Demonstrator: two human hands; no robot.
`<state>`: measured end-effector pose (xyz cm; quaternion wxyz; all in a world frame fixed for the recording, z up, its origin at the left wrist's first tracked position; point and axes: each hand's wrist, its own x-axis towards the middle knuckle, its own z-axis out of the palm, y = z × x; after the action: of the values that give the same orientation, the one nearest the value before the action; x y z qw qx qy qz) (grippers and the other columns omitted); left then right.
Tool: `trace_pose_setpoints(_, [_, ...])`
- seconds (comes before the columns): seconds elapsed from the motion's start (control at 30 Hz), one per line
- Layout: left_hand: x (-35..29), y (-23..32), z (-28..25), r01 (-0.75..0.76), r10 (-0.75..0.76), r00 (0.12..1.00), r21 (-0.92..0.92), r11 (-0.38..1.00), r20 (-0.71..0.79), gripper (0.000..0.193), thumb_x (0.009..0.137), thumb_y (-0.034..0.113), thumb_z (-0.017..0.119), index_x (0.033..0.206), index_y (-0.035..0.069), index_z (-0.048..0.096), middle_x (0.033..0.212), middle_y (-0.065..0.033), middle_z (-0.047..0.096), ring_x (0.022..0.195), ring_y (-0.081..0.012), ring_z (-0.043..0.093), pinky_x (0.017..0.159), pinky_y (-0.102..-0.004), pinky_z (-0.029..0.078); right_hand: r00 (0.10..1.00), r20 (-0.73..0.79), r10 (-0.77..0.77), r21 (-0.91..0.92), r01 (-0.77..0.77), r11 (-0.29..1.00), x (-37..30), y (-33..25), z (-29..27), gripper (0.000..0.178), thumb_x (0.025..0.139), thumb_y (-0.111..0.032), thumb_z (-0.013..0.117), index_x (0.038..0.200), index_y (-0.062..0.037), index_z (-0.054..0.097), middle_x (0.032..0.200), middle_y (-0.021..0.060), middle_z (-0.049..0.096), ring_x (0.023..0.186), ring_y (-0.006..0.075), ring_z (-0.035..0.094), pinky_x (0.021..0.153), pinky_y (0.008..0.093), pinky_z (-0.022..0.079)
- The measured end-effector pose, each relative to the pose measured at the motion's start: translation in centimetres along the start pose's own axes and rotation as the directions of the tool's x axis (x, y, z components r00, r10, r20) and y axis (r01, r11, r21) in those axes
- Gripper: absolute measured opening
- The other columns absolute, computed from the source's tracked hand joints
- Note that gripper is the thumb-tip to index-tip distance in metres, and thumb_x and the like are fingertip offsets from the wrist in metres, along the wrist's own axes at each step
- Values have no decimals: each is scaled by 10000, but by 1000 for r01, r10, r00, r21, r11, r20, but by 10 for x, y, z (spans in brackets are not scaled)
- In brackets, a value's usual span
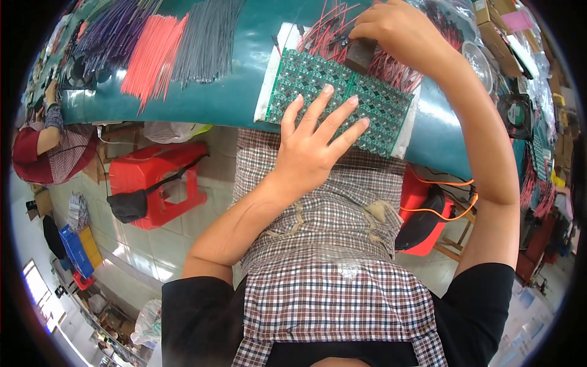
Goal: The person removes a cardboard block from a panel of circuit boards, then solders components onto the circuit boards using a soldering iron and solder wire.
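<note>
A panel of green circuit boards (pixel 379 113) lies on a white board (pixel 266 92) at the table's near edge. My left hand (pixel 312 144) rests on the panel, palm down, its fingers spread and holding nothing. At the panel's far edge stands a dark brown block (pixel 361 56), among red wires (pixel 324 30) with small black ends. The curled fingers of my right hand (pixel 385 24) close on the top of this block; its thumb is mostly hidden. More red wires lie under and beside the right forearm.
Bundles of purple (pixel 116 33), red (pixel 154 55) and grey wires (pixel 208 43) lie on the green table (pixel 257 30) at left. A clear round dish (pixel 477 64), a black fan (pixel 515 116) and cartons (pixel 495 37) stand at right. Another person's arm (pixel 50 131) shows far left, beyond a red stool (pixel 153 183).
</note>
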<state>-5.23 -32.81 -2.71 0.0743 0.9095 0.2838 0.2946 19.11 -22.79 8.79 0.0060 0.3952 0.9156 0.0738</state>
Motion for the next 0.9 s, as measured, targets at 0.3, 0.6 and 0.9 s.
trace_pose_setpoints(0.3, [0, 3, 0, 12, -12, 1000, -12, 1000, 15, 441, 860, 127, 587, 1277, 250, 661, 1476, -19, 517, 1386, -309, 440, 1116, -555, 263, 999, -17, 35, 31, -34, 999, -5, -5, -7, 225, 779, -104, 636, 976, -149, 735, 983, -5, 718, 937, 187, 652, 808, 333, 452])
trace_pose_setpoints(0.6, [0, 2, -1, 17, -17, 1000, -20, 1000, 6, 452, 853, 118, 599, 1281, 250, 660, 1480, -17, 513, 1387, -305, 438, 1124, -553, 246, 994, -84, 65, 29, -63, 998, -5, -12, 2, 212, 794, -119, 645, 981, -161, 736, 961, 42, 624, 883, 247, 632, 785, 361, 473])
trace_pose_setpoints(0.9, [3, 5, -5, 42, -42, 999, -30, 999, 27, 532, 861, 34, 522, 1314, 285, 647, 1464, -11, 534, 1383, -305, 448, 1131, -541, 230, 931, -215, 294, 290, -226, 930, -30, -53, -17, 266, 784, 23, 659, 1029, -82, 660, 1078, 70, 640, 931, 292, 634, 777, 407, 479])
